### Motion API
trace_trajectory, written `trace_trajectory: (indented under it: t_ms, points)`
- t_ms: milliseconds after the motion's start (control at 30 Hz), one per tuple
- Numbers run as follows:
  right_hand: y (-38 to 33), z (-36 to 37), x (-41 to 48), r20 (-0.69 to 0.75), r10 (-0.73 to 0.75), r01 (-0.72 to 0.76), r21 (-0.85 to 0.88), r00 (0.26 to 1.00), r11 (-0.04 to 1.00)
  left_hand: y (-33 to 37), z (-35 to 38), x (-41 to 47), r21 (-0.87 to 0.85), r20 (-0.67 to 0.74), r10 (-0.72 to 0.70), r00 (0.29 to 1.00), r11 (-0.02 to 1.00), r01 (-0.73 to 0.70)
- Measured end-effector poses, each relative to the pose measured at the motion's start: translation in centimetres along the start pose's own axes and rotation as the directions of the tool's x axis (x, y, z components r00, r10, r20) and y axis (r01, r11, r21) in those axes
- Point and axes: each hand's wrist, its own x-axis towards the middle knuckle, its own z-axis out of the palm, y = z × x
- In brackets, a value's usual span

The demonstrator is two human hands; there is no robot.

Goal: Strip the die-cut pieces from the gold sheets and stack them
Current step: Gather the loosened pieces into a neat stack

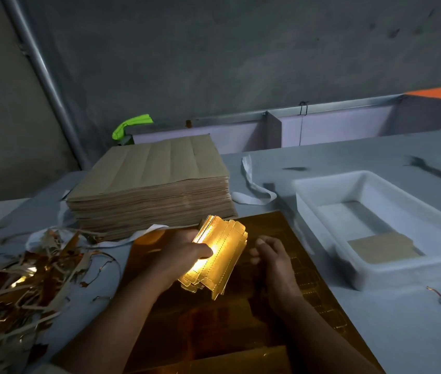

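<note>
gold sheet [241,325] flat on desk [381,336], die-cut pieces [220,256] held above it.
left hand [184,255] clamps the fanned bundle; right hand [272,256] loose, empty, just beside. uneven edges could slip out if grip eases; white tray [403,273] beyond.

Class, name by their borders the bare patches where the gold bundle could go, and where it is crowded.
Free: the table right of the gold sheet, in front of the white tray; the tray floor behind its small stack. Crowded: the left, with scrap heap and brown paper stack.
</note>
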Motion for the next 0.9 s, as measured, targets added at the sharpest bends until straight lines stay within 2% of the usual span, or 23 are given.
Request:
trace_trajectory:
  t_ms: [167,300,433,533,700,800,900]
  points:
    - [-1.6,0.9,1.2,-0.096,-0.003,-0.023,-0.277,0.995,0.961,-0.9,-0.9,-0.2,0.114,0.014,0.019,1.000,0.993,-0.020]
    - [-3.3,2.2,0.9,0.046,-0.112,0.121,-0.411,0.993,0.903,-1.4,-0.6,-0.6,0.165,0.025,0.037,0.999,0.986,-0.041]
    - [-4.2,2.9,0.2,0.234,-0.117,0.235,-0.583,0.965,0.777,-1.3,-0.1,-0.9,0.220,0.041,0.063,0.997,0.973,-0.070]
    - [-4.4,3.1,-0.2,0.308,-0.083,0.265,-0.613,0.948,0.745,-1.3,0.0,-1.2,0.231,0.067,0.061,0.996,0.970,-0.075]
    - [-4.1,2.7,-0.9,0.295,-0.028,0.214,-0.620,0.955,0.755,-2.1,-0.2,-1.8,0.267,0.080,0.079,0.994,0.959,-0.097]
    - [-4.6,2.4,-1.3,0.295,0.055,0.136,-0.588,0.954,0.797,-2.5,-0.6,-2.1,0.154,0.050,0.083,0.995,0.984,-0.090]
    - [-5.0,1.9,-1.2,0.204,0.073,0.046,-0.524,0.976,0.851,-2.8,-1.1,-2.3,-0.112,-0.025,0.022,0.999,0.993,-0.024]
